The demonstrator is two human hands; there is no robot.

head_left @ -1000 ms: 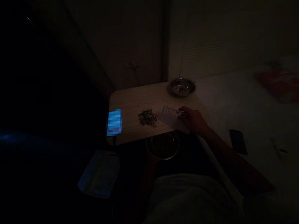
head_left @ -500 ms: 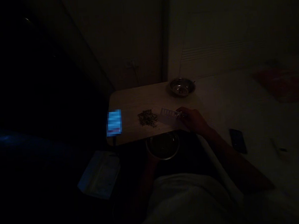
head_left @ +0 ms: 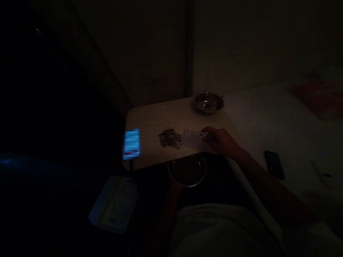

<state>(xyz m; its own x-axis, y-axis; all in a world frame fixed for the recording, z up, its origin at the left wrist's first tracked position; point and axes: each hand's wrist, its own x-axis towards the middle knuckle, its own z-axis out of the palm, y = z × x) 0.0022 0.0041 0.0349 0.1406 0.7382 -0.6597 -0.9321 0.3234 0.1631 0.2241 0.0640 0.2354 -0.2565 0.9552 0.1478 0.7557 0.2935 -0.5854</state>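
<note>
In dim light, my right hand (head_left: 217, 138) is closed on a pale, flat slotted piece (head_left: 193, 138) with a row of openings along its far side. Its left end lies at the right edge of a loose pile of small dark bits (head_left: 170, 138), too dark to identify, on a wooden table (head_left: 147, 118). My left hand (head_left: 175, 185) grips the left side of a round metal bowl (head_left: 189, 184) just below the table's near edge. Most of those left fingers are hidden under the bowl or in shadow.
A second metal bowl (head_left: 209, 103) stands at the table's far right corner. A lit screen (head_left: 131, 144) is at the left end. Below it lies a pale packet (head_left: 115, 203). To the right, a dark phone (head_left: 274, 165) rests on a white surface (head_left: 252, 115) near a red cloth-like thing (head_left: 317, 98).
The slotted piece has shifted slightly left, closer to the dark pile. The whole scene sits a little lower as the camera tilts. My left hand keeps its hold on the bowl.
</note>
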